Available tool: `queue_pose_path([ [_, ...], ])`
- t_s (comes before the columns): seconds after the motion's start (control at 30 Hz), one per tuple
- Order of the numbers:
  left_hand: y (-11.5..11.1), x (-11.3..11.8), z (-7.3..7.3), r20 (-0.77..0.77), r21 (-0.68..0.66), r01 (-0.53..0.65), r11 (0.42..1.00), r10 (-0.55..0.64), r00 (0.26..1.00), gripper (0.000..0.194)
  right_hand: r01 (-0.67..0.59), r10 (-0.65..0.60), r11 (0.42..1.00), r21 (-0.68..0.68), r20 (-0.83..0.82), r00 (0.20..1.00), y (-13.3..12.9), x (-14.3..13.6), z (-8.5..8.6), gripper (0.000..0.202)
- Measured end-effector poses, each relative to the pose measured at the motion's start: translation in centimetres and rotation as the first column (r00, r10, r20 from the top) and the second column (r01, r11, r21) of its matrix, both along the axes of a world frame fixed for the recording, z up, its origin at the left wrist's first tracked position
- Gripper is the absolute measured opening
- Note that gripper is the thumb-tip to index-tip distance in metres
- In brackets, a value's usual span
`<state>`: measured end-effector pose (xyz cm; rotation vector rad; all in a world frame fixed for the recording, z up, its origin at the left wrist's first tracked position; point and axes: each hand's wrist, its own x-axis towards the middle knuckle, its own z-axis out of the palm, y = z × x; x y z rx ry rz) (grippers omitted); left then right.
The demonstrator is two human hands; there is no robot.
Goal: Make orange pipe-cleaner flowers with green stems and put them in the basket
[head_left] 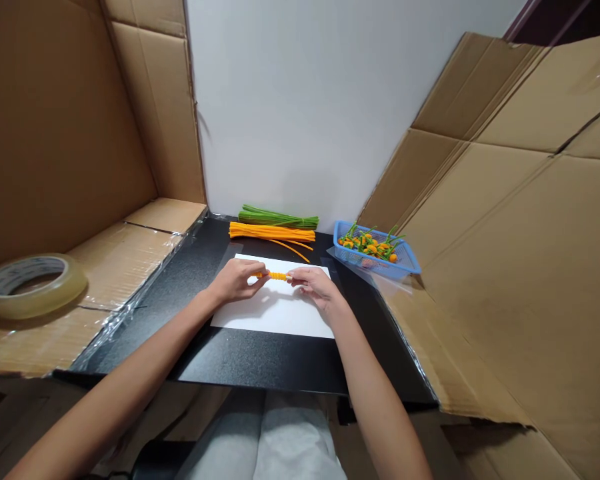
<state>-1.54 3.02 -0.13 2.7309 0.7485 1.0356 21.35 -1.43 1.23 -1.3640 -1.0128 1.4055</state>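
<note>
A short orange coil (pixel 279 276) is stretched between my two hands, above a white sheet (pixel 275 313). My left hand (pixel 239 279) pinches its left end. At the coil's right end, my right hand (pixel 313 283) has its fingers closed on a thin pale piece that the coil seems to be wound around. Behind the sheet lies a bundle of orange stems (pixel 270 232), a few of them loose, and behind that a bundle of green stems (pixel 275 217).
A blue basket (pixel 403 267) holding several small orange pieces with green stems stands at the right on the black table (pixel 260 360). A large tape roll (pixel 55 293) lies on cardboard at the left. Cardboard walls flank both sides, and a pale wall rises behind.
</note>
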Motion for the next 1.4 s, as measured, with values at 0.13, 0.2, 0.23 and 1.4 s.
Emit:
queue_pose_path([
  [0.13, -0.6, 0.2, 0.4, -0.092, 0.042, 0.074, 0.996, -0.070, 0.993, 0.018, -0.070, 0.063, 0.996, 0.049, 0.133, 0.989, 0.0, -0.2, -0.4, 0.019],
  [0.2, -0.7, 0.2, 0.5, -0.115, 0.064, 0.092, 0.994, -0.084, 0.990, 0.018, -0.099, 0.071, 0.987, 0.130, 0.205, 0.976, 0.0, -0.4, -0.6, 0.018],
  [0.23, -0.8, 0.2, 0.6, -0.123, 0.073, 0.094, 0.993, -0.084, 0.989, 0.019, -0.102, 0.059, 0.979, 0.176, 0.236, 0.970, 0.0, -0.5, -0.8, 0.017],
  [1.4, -1.1, 3.3, -0.3, 0.462, -0.827, 0.226, 0.515, 0.394, 0.794, 0.033, 0.104, -0.511, 0.609, 0.787, 0.287, 0.810, -0.6, -2.8, -0.7, 0.009],
])
